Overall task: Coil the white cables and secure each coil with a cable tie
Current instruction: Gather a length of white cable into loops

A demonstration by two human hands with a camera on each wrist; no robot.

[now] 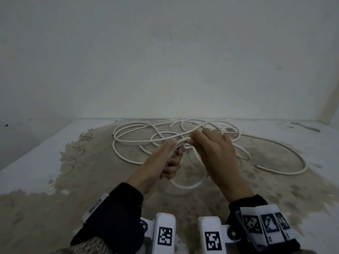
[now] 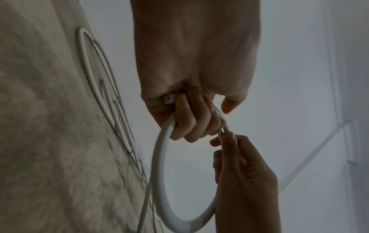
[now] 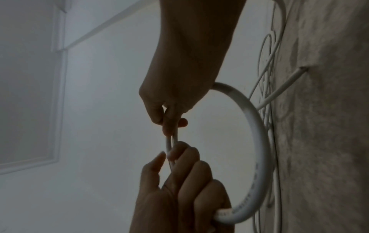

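My hands meet over the table on one white cable [image 1: 187, 186], bent into a single round loop that hangs below them. My left hand [image 1: 176, 149] has its fingers curled round the cable; the left wrist view shows the cable's cut end [image 2: 169, 99] sticking out of that fist [image 2: 191, 116]. My right hand [image 1: 194, 140] pinches two strands side by side just beside the left hand, thumb against forefinger [image 3: 169, 155]. The loop [image 3: 259, 149] stands clear of the table in the right wrist view. I see no cable tie.
More white cables [image 1: 282, 174] lie loose and tangled on the table behind and to the right of my hands. The table [image 1: 36, 153] is white with worn brown patches. A plain wall [image 1: 165, 61] closes off the back.
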